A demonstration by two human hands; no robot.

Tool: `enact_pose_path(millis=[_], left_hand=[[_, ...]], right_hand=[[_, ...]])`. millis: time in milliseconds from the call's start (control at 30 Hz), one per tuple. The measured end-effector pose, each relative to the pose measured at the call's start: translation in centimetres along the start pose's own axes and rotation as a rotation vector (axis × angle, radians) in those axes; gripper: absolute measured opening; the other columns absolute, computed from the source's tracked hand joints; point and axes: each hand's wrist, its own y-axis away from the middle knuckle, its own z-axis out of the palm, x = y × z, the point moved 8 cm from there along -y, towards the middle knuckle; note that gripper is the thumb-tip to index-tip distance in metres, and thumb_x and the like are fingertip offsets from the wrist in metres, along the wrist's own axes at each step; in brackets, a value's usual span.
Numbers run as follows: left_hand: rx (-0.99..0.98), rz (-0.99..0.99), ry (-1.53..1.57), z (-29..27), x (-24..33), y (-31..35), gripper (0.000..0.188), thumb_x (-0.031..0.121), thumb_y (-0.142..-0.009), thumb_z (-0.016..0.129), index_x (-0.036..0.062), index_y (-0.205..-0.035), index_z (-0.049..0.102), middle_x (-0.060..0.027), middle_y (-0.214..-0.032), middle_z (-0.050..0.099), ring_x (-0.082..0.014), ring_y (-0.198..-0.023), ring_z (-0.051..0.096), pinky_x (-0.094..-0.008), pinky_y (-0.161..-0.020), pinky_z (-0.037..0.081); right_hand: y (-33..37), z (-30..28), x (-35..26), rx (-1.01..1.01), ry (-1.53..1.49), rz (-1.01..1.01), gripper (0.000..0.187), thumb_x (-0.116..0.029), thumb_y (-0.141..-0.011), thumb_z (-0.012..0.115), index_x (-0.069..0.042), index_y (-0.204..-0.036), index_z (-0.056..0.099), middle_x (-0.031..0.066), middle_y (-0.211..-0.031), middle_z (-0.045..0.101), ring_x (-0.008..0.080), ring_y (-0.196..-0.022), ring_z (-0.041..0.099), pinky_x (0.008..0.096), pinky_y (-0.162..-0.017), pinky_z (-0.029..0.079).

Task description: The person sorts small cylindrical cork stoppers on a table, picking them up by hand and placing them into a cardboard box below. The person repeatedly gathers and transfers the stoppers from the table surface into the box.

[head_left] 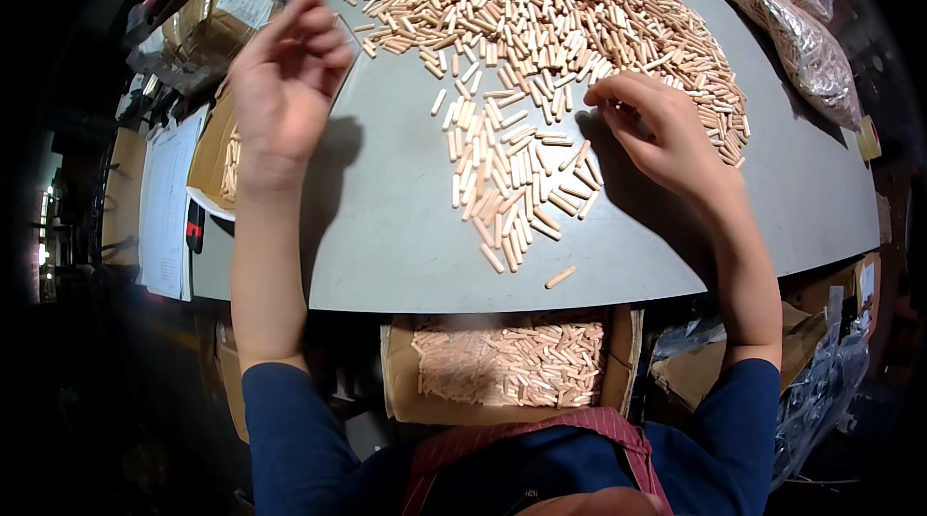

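Small wooden dowels (541, 4) lie in a big heap on the grey table, and a looser spread of dowels (512, 168) reaches toward the near edge. My left hand (290, 82) is raised left of the heap, beside a carton; its half-curled fingers are apart and slightly blurred, with nothing visible in them. At the right edge of the loose dowels hovers my right hand (652, 130), fingers bent, thumb apart, no dowel seen in it. One single dowel (560, 277) lies near the table edge.
Below the table edge, a cardboard box (406, 408) holds many dowels. A clear bag of dowels (782, 24) lies at the far right. At left are an open carton (208, 164) with dowels, paper sheets (172, 207) and a taped parcel (208, 19).
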Motion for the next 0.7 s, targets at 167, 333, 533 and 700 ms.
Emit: enact_pose_path(millis=[167,333,533,700], left_hand=[[-0.062,-0.002,-1.055,3.9,-4.7,1.0,0.024,0.023,-0.102,0.066,0.0046,-0.116,0.072,-0.0012,-0.101,0.072,-0.0071,-0.093,0.065,-0.0229,-0.078,0.047],[-0.297,0.074,-1.325,4.9,-7.9,1.6,0.022,0.008,-0.097,0.067,0.0043,-0.117,0.074,-0.0030,-0.106,0.070,-0.0090,-0.087,0.064,-0.0246,-0.078,0.051],[-0.499,-0.249,-1.090,7.1,-11.3,4.1,0.020,0.003,-0.094,0.067,0.0004,-0.113,0.074,-0.0041,-0.105,0.070,-0.0089,-0.086,0.064,-0.0247,-0.074,0.053],[-0.422,-0.439,-0.897,7.5,-10.8,4.7,0.021,0.011,-0.097,0.067,0.0007,-0.114,0.075,-0.0008,-0.104,0.073,-0.0064,-0.086,0.062,-0.0233,-0.073,0.052]], right_hand=[[0.0,0.4,-2.0,-0.118,-0.048,-0.027,0.016,0.000,-0.092,0.061,-0.002,-0.106,0.068,0.0158,-0.096,0.069,0.0348,-0.082,0.068,0.0414,-0.070,0.053],[0.7,2.2,-3.8,-0.216,-0.178,-0.060,0.019,0.002,-0.087,0.061,-0.003,-0.104,0.068,0.0134,-0.093,0.065,0.0327,-0.080,0.068,0.0401,-0.068,0.053],[1.3,2.7,-5.7,-0.390,-0.376,-0.097,0.026,0.005,-0.087,0.064,0.002,-0.111,0.070,0.0152,-0.102,0.069,0.0311,-0.093,0.070,0.0373,-0.082,0.055],[1.2,1.1,-2.9,-0.268,-0.406,0.098,0.021,0.005,-0.090,0.062,0.003,-0.109,0.071,0.0086,-0.096,0.069,0.0156,-0.083,0.069,0.0289,-0.073,0.055]])
